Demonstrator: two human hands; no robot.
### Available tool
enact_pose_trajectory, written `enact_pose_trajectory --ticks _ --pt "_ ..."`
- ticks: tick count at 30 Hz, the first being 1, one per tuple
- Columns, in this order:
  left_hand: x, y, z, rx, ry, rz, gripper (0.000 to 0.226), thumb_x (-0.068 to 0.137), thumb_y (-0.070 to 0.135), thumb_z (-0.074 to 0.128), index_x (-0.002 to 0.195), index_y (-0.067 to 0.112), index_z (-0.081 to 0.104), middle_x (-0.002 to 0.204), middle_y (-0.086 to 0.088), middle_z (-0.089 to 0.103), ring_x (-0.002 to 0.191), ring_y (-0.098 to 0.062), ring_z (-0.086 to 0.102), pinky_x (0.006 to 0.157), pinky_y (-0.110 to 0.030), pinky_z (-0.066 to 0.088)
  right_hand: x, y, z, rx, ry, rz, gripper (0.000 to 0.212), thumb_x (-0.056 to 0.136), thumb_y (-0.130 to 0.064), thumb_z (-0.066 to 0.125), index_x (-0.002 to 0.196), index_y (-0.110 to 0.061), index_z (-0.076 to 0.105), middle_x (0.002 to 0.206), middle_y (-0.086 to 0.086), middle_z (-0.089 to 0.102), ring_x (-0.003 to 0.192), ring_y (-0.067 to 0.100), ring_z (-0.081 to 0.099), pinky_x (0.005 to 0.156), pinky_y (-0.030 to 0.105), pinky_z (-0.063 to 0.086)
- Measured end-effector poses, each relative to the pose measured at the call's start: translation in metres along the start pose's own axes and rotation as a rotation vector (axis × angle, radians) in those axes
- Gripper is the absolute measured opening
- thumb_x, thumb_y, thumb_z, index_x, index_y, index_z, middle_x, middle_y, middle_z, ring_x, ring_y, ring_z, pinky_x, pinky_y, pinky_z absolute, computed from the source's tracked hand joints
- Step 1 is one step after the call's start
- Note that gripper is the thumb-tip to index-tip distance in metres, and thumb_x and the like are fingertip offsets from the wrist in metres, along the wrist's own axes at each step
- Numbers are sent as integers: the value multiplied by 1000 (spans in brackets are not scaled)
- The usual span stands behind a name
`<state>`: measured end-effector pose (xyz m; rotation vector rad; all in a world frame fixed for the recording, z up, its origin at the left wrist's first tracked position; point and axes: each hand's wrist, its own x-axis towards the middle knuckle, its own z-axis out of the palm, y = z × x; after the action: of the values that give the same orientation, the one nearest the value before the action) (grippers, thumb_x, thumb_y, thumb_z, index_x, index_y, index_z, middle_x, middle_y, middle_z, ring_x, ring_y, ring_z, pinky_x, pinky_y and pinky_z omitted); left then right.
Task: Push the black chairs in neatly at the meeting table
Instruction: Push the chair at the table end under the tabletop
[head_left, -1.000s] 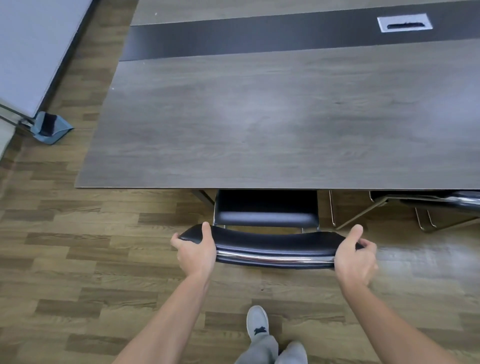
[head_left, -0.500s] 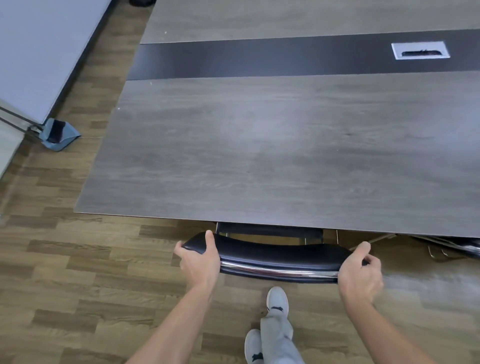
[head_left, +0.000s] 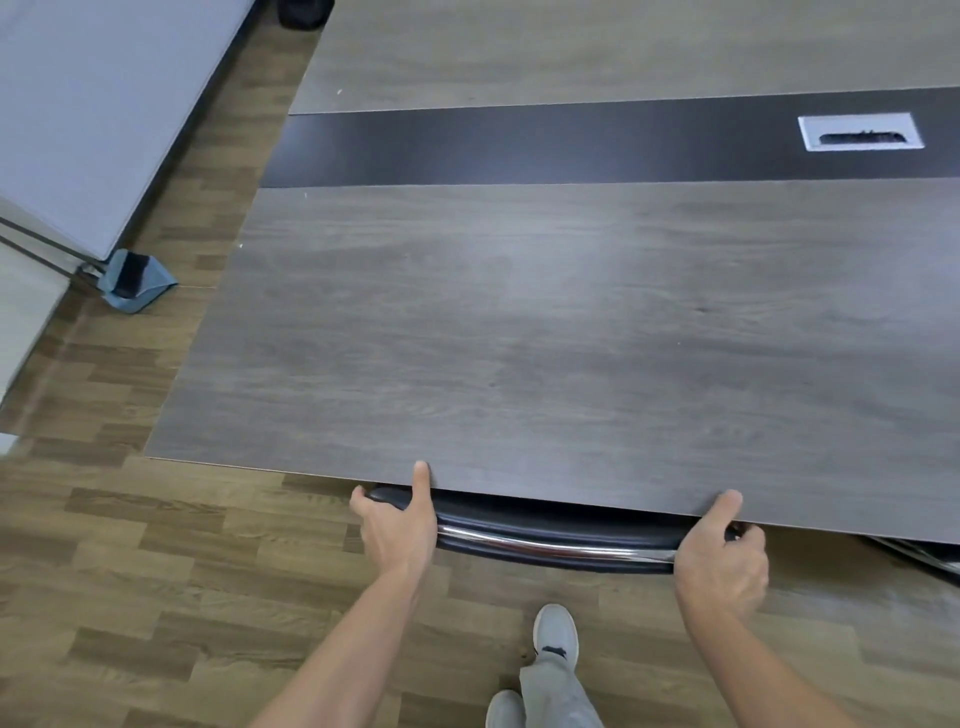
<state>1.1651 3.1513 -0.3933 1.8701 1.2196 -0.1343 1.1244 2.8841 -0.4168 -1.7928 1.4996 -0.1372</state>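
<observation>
Both hands on the chair (head_left: 556, 535), one at each end of the backrest. Left hand (head_left: 397, 530): fingers curled round the left end, thumb straight up across the top, its tip overlapping the table (head_left: 519, 338) edge. Right hand (head_left: 722, 566): fingers wrapped round the right end, thumb up against the table edge. Firm grip on both sides.

Chair position: the top of the black backrest sits right at the near edge of the table, with its far side tucked under the top. The seat is hidden beneath. The chrome bar (head_left: 545, 548) along the back faces me and runs hand to hand.

Table: grey woodgrain top with a dark strip (head_left: 519, 148) down the middle. A silver cable port (head_left: 835, 133) is set in the strip at the right, and the marks in its slot are too small to read.

To the right, metal tubing (head_left: 924, 556) shows under the table edge. I cannot tell what it belongs to.

Wood-plank floor (head_left: 156, 571). My grey shoe (head_left: 556, 631) is just behind the chair, and the dark mark on its tongue is unreadable. The other shoe (head_left: 504, 709) is at the bottom edge. At the left is a grey panel (head_left: 93, 104) on a frame, with a blue foot (head_left: 136, 280) at its corner.
</observation>
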Motion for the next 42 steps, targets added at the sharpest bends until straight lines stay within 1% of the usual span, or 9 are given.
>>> enact_pose_trajectory --ticks 7,13,17,20,25,29,33,36,42 --pt "3 2 2 6 1 -10 96 87 60 64 155 12 16 147 -19 45 135 -36 42 106 -44 34 6 -1 3 -40 -20 28 75 98 -63 28 117 6 54 119 33 57 109 46 53 95 51 38" --pt "5 2 -5 89 -68 -21 104 87 63 60 158 10 5 149 -20 44 136 -36 41 107 -42 33 3 -3 -4 -90 -92 98 78 97 -64 30 142 -1 38 134 27 53 120 44 51 98 50 37" --pt "2 4 -13 175 -96 -22 102 94 60 52 157 2 -3 154 -24 33 141 -37 34 110 -41 29 -2 -11 -8 -96 -148 161 72 98 -54 35 140 5 34 137 29 47 120 46 49 96 49 37" --pt "-8 8 -19 220 -110 -10 92 97 56 48 155 -2 7 156 -26 26 143 -36 30 110 -42 29 -13 -19 -6 -107 -139 110 67 96 -43 43 135 11 37 138 32 45 123 48 45 100 50 38" --pt "-25 30 -29 277 -174 75 78 100 54 41 153 0 22 154 -21 31 139 -39 35 110 -42 30 -39 -54 -11 -239 -210 -45 67 97 -38 46 140 13 35 145 29 41 135 42 36 109 48 32" --pt "-42 58 -49 256 -244 247 73 102 52 38 157 7 21 160 -12 30 148 -30 27 120 -41 20 -61 -94 -25 -133 -325 -291 63 100 -29 48 148 7 31 156 22 33 143 35 33 117 41 25" --pt "-59 108 -77 281 -250 593 66 104 45 39 155 5 27 161 -12 30 149 -25 26 117 -31 18 -83 -152 -49 -22 -393 -520 57 101 -27 47 151 -1 35 155 17 38 143 32 34 117 36 24" --pt "-71 139 -97 339 -209 847 65 103 47 40 154 7 32 162 -10 29 150 -20 24 119 -31 17 -100 -189 -74 35 -437 -637 53 101 -27 47 149 -5 40 152 17 43 141 29 38 113 32 27" --pt "-95 179 -129 242 -195 1044 63 102 49 45 153 12 37 161 -1 31 148 -10 25 116 -20 15 -124 -228 -113 129 -440 -786 53 102 -32 46 149 -10 42 153 7 44 142 19 38 116 33 28"
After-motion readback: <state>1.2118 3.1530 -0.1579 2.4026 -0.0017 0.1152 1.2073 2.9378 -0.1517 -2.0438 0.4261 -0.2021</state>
